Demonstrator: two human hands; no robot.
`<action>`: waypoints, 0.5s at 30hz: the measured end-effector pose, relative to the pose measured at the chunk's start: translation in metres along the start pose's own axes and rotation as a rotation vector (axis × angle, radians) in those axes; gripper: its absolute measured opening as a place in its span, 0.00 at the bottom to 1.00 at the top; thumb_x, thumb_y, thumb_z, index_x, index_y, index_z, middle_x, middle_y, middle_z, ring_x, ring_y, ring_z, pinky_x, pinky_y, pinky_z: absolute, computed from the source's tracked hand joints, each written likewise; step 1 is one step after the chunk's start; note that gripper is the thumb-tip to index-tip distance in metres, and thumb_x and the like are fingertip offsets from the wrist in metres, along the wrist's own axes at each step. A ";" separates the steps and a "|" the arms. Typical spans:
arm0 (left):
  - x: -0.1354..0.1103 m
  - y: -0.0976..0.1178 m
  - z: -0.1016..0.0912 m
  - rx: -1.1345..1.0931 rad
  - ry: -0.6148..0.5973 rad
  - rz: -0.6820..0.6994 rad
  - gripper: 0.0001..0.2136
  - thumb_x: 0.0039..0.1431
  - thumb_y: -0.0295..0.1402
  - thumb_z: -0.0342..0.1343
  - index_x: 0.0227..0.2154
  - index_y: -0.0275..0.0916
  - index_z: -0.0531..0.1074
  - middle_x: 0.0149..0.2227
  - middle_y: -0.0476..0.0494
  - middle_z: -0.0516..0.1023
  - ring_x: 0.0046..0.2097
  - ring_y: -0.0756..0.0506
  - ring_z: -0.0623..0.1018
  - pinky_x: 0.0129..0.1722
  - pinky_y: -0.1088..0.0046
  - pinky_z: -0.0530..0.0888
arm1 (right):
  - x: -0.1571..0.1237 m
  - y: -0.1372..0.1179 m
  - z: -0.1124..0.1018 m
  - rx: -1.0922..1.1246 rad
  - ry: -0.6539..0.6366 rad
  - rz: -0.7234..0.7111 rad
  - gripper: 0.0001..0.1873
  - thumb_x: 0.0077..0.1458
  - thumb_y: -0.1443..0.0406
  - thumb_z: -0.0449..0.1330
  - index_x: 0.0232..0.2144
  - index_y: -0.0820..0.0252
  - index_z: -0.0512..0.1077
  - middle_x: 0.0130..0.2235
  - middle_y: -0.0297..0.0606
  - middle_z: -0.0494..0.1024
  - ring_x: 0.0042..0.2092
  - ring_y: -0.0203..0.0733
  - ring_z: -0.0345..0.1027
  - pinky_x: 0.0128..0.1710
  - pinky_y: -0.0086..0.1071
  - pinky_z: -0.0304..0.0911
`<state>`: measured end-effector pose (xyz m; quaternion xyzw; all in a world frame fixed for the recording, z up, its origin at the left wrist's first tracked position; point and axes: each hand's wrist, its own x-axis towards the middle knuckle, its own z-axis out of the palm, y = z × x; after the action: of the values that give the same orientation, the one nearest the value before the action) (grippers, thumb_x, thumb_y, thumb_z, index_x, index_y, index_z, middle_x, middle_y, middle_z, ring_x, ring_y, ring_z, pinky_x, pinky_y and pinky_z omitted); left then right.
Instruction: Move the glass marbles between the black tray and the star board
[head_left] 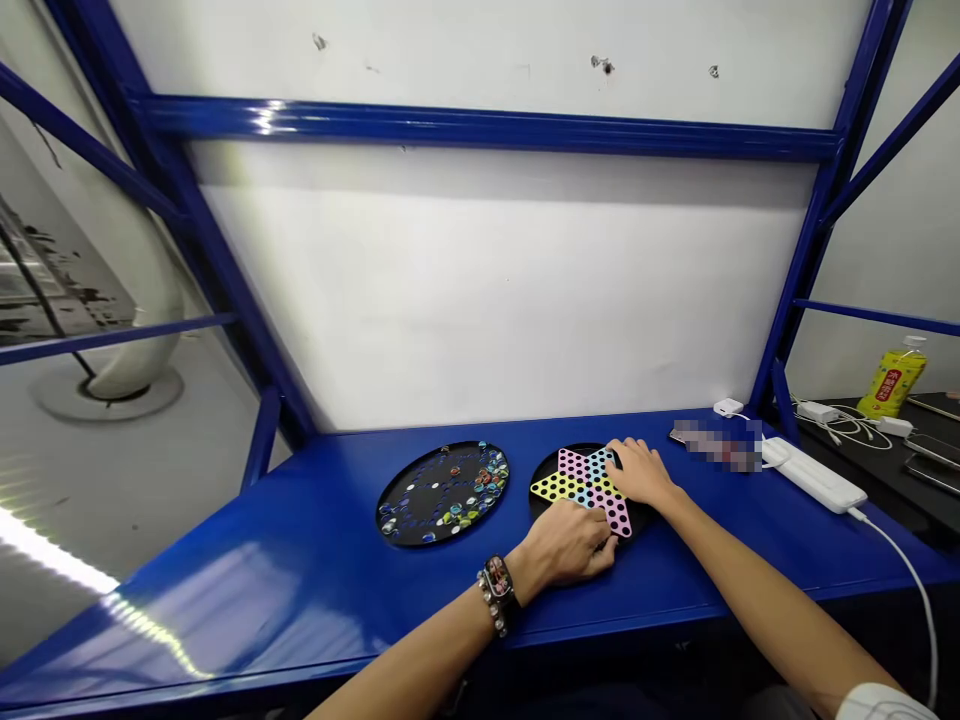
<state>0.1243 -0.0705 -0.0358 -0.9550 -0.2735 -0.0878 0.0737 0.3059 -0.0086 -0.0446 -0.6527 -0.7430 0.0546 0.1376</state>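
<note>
Star board [583, 485] on blue surface [300, 560], both hands on it. Left hand [570, 545] curled over 6 o'clock edge, right hand [639, 470] flat at 2 o'clock. Marble tray [442, 492] at 9 o'clock, apart; left hand nearer.

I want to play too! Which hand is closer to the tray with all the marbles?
The left hand, probably. It rests on the near edge of the star board, on the side facing the marble tray. The right hand lies on the board's far right side, farther away.
</note>
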 end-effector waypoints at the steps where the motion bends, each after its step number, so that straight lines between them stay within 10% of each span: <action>1: 0.000 0.000 0.000 -0.004 -0.001 0.001 0.15 0.63 0.35 0.50 0.22 0.37 0.71 0.26 0.48 0.76 0.24 0.51 0.71 0.24 0.74 0.62 | 0.000 0.000 0.000 0.003 0.000 -0.001 0.19 0.64 0.59 0.47 0.52 0.55 0.69 0.51 0.45 0.73 0.53 0.53 0.62 0.49 0.45 0.55; 9: -0.002 -0.004 0.002 -0.133 0.014 -0.003 0.14 0.61 0.32 0.48 0.20 0.38 0.68 0.25 0.49 0.73 0.24 0.52 0.66 0.25 0.74 0.60 | -0.001 0.000 -0.003 0.030 -0.013 -0.001 0.18 0.63 0.59 0.49 0.52 0.56 0.69 0.51 0.46 0.73 0.53 0.52 0.62 0.50 0.44 0.55; 15: 0.001 -0.023 -0.011 -0.474 0.271 -0.332 0.21 0.68 0.36 0.38 0.18 0.40 0.56 0.18 0.54 0.58 0.23 0.52 0.57 0.25 0.74 0.57 | 0.003 -0.007 -0.011 0.360 0.244 0.000 0.14 0.62 0.55 0.52 0.39 0.55 0.72 0.44 0.41 0.74 0.48 0.46 0.66 0.47 0.37 0.57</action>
<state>0.1114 -0.0528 -0.0224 -0.8675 -0.3853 -0.2862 -0.1304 0.3023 -0.0078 -0.0318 -0.6191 -0.6993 0.1071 0.3409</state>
